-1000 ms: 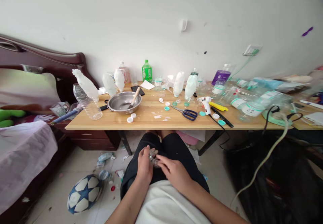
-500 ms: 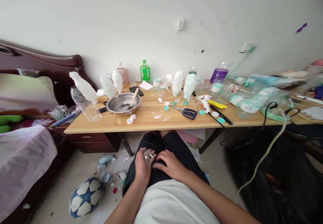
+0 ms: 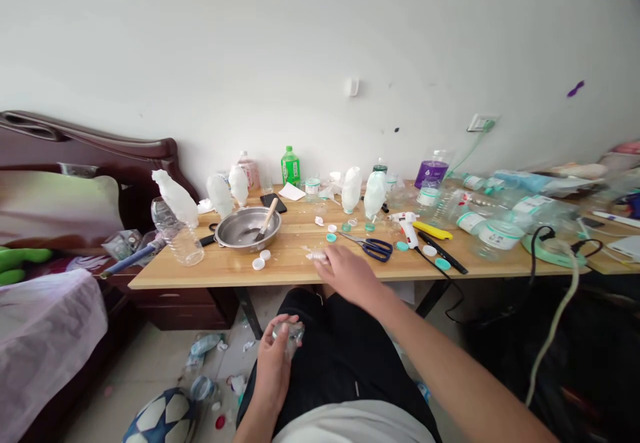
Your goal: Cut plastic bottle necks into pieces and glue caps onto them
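Observation:
Above my lap, my left hand (image 3: 276,356) is closed around a clear plastic bottle piece (image 3: 295,331), partly hidden by the fingers. My right hand (image 3: 347,275) reaches over the table's front edge, palm down. Its fingers are drawn together at a small whitish, translucent piece (image 3: 316,256), too small and blurred to name, among pale scraps. Blue-handled scissors (image 3: 377,248) lie to the right of this hand, with a white glue gun (image 3: 407,228) beyond them. A metal bowl (image 3: 225,235) with a wooden-handled brush (image 3: 269,216) across it stands to the left.
Several bottles wrapped in white stand on the wooden table (image 3: 175,278), including one at the left (image 3: 175,196). A yellow utility knife (image 3: 433,231), loose caps and clear bottles (image 3: 500,235) lie to the right. A power cord (image 3: 555,330) hangs at the right; a ball (image 3: 163,420) lies on the floor.
My right hand has moved from my lap, beside the bottle piece, up and forward to the table edge. My left hand still holds the bottle piece, now slightly lower in view.

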A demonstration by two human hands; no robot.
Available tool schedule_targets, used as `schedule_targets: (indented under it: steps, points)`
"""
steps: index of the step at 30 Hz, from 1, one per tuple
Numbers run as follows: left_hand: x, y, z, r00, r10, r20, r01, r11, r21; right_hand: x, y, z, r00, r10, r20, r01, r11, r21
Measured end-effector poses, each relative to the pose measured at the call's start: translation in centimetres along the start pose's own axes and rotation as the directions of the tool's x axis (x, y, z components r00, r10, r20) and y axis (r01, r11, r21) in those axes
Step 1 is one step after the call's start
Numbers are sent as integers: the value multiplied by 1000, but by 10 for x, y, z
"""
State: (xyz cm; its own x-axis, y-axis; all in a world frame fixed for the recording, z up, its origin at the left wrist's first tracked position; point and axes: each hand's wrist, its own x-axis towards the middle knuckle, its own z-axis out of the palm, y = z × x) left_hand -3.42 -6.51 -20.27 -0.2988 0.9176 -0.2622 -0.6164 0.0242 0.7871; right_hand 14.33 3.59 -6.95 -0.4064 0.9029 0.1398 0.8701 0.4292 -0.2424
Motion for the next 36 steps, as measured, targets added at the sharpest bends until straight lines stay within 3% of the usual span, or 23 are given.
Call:
schedule_targets:
  steps: [2, 5, 7, 9, 13, 16, 18, 23, 28, 36]
  points:
    - [-1, 11, 6, 984, 68, 162, -94, 983, 159, 51, 8, -17, 998, 21, 54, -17, 997, -72]
    - [-1, 25, 15, 871, 89, 483, -347, 807, 477, 106, 10, -21, 984, 52, 173, -26, 989, -146]
    - [-1, 34, 22, 823, 49, 566, -440, 685, 580, 125, 7, -16, 973, 68, 223, -30, 985, -171]
    - [0, 44, 29, 828, 24, 561, -439, 651, 619, 132, 5, -12, 969, 70, 238, -27, 984, -178]
    - [9, 68, 49, 833, 35, 552, -428, 673, 604, 125, 22, -18, 984, 57, 167, -26, 984, -179]
    - [30, 79, 68, 817, 241, 524, -553, 588, 590, 103, 60, -32, 993, 107, 47, -95, 973, -208]
    - [49, 78, 78, 786, 353, 507, -617, 494, 612, 80, 92, -38, 984, 179, -9, -176, 955, -239]
    - [81, 62, 91, 801, 405, 440, -595, 462, 657, 24, 153, -27, 978, 210, 16, -199, 945, -260]
    - [80, 55, 96, 804, 412, 429, -590, 470, 656, 12, 170, -7, 993, 118, 0, -115, 969, -220]
    - [78, 76, 95, 806, 306, 507, -586, 535, 608, 34, 170, 4, 992, 121, -42, -126, 980, -156]
